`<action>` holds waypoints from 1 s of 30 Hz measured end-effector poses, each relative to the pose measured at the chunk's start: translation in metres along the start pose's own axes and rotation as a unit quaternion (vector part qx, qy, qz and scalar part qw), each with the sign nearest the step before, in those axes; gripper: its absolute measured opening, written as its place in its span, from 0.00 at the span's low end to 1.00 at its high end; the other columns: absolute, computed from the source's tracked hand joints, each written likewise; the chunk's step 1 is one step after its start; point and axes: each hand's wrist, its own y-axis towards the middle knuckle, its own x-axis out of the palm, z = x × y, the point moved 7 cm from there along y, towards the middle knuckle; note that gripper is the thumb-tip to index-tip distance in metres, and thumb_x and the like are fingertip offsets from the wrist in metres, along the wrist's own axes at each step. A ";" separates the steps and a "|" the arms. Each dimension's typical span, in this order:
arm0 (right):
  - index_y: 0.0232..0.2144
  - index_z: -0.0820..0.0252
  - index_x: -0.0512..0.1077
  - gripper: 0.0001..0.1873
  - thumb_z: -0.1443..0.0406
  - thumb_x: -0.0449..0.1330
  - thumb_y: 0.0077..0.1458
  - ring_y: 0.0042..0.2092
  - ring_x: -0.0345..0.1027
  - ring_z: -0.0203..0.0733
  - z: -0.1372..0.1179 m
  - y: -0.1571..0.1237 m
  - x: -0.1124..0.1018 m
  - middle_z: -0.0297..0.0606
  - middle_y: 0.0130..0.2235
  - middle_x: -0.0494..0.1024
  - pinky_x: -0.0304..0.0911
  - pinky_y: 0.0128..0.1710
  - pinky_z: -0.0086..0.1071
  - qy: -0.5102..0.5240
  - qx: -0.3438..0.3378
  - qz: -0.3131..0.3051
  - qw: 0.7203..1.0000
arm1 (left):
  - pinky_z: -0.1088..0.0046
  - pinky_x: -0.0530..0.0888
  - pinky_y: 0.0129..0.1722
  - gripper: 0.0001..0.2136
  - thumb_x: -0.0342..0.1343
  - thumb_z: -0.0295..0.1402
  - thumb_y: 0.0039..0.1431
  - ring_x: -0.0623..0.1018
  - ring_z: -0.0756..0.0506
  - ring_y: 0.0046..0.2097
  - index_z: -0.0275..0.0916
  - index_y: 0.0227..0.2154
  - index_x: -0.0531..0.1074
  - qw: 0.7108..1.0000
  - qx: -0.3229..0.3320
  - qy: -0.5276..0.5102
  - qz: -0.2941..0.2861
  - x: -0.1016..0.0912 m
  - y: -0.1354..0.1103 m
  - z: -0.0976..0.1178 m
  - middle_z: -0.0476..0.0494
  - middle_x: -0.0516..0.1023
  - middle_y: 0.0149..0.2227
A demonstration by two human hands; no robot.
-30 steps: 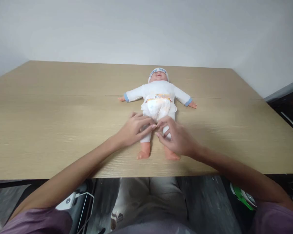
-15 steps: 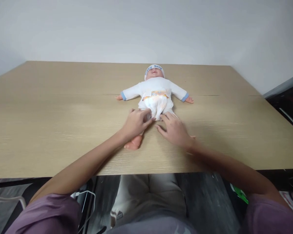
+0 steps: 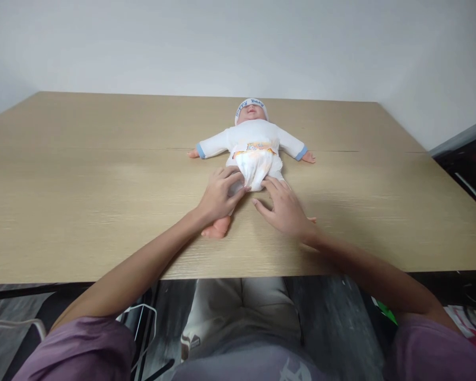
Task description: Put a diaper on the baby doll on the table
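Note:
A baby doll in a white shirt, white cap and a diaper lies on its back on the wooden table, arms spread, head toward the wall. My left hand rests on the doll's left-side leg, fingers curled over the thigh by the diaper's lower edge. My right hand lies flat over the other leg, fingers apart and touching the diaper's bottom. One bare doll foot shows below my left wrist. The other foot is mostly hidden under my right wrist.
The table's near edge runs just above my lap. A white wall stands behind the table. Under the table on the left are white cables. A dark surface lies off the table's right side.
Both hands moved up from the doll's shins to its thighs at the diaper, and the doll's legs were spread apart. Since half a second ago the hands have barely shifted.

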 end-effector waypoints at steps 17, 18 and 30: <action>0.46 0.50 0.66 0.19 0.55 0.71 0.64 0.40 0.81 0.50 0.037 0.012 -0.026 0.36 0.46 0.89 0.67 0.46 0.44 0.097 0.147 0.091 0.980 | 0.71 0.65 0.36 0.31 0.80 0.44 0.50 0.70 0.49 0.33 0.44 0.45 0.65 0.885 -0.228 -0.402 0.059 0.015 -0.001 -0.047 0.52 0.76 0.37; 0.45 0.50 0.67 0.18 0.55 0.72 0.64 0.40 0.82 0.51 0.037 0.012 -0.027 0.35 0.46 0.89 0.67 0.47 0.45 0.093 0.150 0.089 0.980 | 0.71 0.65 0.35 0.31 0.80 0.44 0.50 0.70 0.50 0.32 0.43 0.46 0.65 0.882 -0.237 -0.403 0.059 0.015 -0.002 -0.047 0.51 0.78 0.38; 0.36 0.53 0.78 0.10 0.56 0.68 0.67 0.45 0.77 0.54 0.030 0.017 -0.021 0.38 0.42 0.88 0.65 0.50 0.45 0.065 0.074 0.034 0.995 | 0.66 0.75 0.44 0.23 0.74 0.53 0.61 0.82 0.40 0.46 0.39 0.48 0.84 0.904 -0.242 -0.352 -0.029 0.016 -0.004 -0.038 0.41 0.87 0.46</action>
